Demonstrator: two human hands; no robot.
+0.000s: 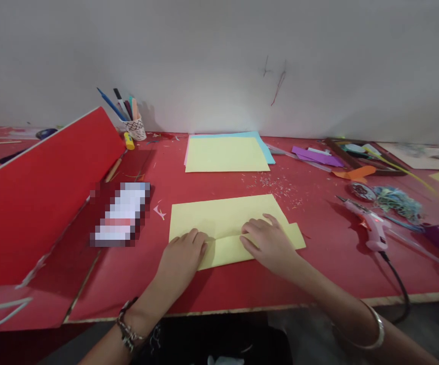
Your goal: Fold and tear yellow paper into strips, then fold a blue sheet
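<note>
A pale yellow sheet of paper (212, 218) lies on the red table in front of me. Its near edge is turned up into a folded strip (227, 253), whose right end sticks out past the sheet's side. My left hand (183, 256) is closed on the strip's left part, fingers curled and pressed together. Farther right, my right hand (268, 243) grips the fold with thumb and fingers bent over it, the fingers slightly apart. The paper under both palms is hidden.
Behind lies a stack of coloured paper (227, 154). Left are a blurred-out phone (122, 215), a large red board (48, 197) and a pen cup (136, 128). On the right rest a pink glue gun (367, 225) with a cord, yarn (398, 203) and an orange paper piece (354, 174).
</note>
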